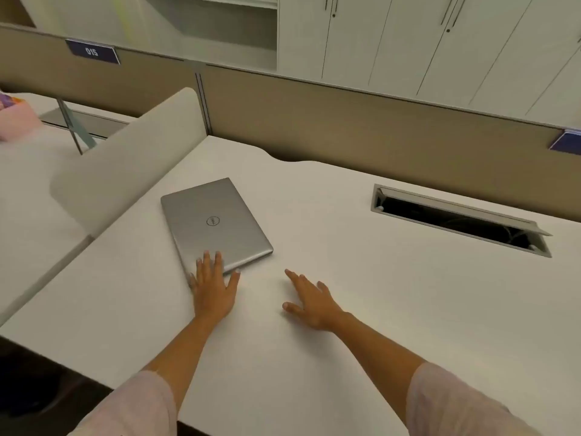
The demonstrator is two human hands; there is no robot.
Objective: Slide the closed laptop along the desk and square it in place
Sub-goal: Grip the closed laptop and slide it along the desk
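Note:
A closed silver laptop (pixel 217 223) lies on the white desk (pixel 361 309), left of centre and turned at an angle to the desk's edges. My left hand (pixel 213 287) rests flat with spread fingers on the laptop's near corner, fingertips on the lid and thumb against the near edge. My right hand (pixel 309 298) lies open on the bare desk to the right of the laptop, apart from it, fingers pointing toward its near right corner.
A white rounded side divider (pixel 132 158) stands just left of the laptop. A tan partition (pixel 345 127) runs along the desk's back. An open cable tray (pixel 459 220) is sunk in the desk at the right. The desk's front edge is near my elbows.

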